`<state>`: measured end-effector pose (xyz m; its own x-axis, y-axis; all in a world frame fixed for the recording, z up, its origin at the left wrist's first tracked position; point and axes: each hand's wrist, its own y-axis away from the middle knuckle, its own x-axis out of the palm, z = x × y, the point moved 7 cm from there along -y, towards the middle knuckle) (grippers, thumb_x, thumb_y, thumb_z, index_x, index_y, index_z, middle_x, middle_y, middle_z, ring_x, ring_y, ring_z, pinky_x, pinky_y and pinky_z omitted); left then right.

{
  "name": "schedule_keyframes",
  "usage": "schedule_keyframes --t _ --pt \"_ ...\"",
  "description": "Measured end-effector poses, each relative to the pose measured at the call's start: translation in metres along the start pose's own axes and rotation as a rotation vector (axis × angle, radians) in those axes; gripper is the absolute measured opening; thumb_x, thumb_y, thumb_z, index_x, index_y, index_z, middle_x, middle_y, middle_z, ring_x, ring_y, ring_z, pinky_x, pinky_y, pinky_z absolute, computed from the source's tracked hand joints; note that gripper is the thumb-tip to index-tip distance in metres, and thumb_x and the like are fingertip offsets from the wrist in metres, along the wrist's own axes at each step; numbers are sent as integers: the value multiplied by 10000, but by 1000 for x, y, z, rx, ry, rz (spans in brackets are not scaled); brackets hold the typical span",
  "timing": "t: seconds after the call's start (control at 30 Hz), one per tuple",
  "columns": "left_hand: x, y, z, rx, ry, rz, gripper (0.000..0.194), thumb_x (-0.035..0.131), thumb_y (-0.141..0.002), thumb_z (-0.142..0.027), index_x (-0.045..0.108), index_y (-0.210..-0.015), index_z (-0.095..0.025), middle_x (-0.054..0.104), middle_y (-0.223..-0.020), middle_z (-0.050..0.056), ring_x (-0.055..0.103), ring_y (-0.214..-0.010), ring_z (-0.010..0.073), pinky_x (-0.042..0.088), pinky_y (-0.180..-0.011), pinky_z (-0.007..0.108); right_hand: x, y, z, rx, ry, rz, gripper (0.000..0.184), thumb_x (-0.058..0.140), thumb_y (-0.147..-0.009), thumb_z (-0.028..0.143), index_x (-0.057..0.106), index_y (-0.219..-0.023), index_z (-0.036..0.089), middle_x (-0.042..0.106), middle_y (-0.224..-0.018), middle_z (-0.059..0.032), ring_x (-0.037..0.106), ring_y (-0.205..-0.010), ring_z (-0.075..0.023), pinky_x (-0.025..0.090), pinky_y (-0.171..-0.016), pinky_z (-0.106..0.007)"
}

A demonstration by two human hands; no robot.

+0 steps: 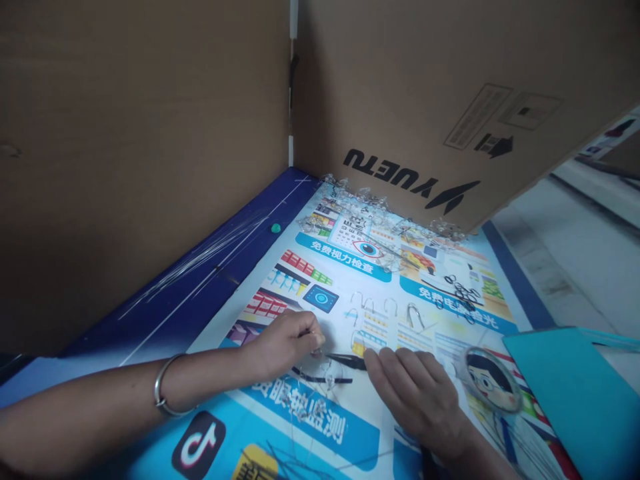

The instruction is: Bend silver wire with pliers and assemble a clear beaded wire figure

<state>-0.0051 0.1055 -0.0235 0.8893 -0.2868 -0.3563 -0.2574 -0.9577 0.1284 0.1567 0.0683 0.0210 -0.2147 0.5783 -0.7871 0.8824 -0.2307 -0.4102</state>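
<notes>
My left hand [296,339] is pinched shut on a small piece with thin wire, mostly hidden by the fingertips. My right hand [417,393] wraps around dark pliers [350,361], whose slim tip points left and reaches the piece at the left fingertips. Below the hands, clear beads [305,403] on thin wire lie beside a short black strip [340,381]. Bent metal wire hooks [414,316] lie beyond the right hand. Whether the pliers' jaws are closed cannot be seen.
Cardboard panels [200,133] stand along the left and back. Clear beaded pieces [370,200] line the back panel, with black wire pieces [463,290] at right. A round clear roll [517,399], a teal box [575,393], a green bead [275,228] and long clear strands [200,255] lie around.
</notes>
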Motion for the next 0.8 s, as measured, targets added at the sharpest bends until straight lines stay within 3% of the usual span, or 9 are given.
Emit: schedule_keyframes --t 0.47,0.8 --pt "0 -1 2 60 -100 -1 190 473 -813 -241 548 -659 -159 596 -650 -2 520 -629 135 357 -574 232 -5 -7 2 -44 22 31 223 449 -852 104 620 -975 176 654 -805 -39 529 -710 -179 339 -637 -350" --pt "1 1 -9 148 -237 14 199 459 -832 -207 517 -646 -168 558 -648 -2 502 -665 145 333 -619 249 -5 -7 6 -98 14 37 247 421 -858 99 624 -976 175 661 -823 -37 519 -744 -184 349 -674 -358"
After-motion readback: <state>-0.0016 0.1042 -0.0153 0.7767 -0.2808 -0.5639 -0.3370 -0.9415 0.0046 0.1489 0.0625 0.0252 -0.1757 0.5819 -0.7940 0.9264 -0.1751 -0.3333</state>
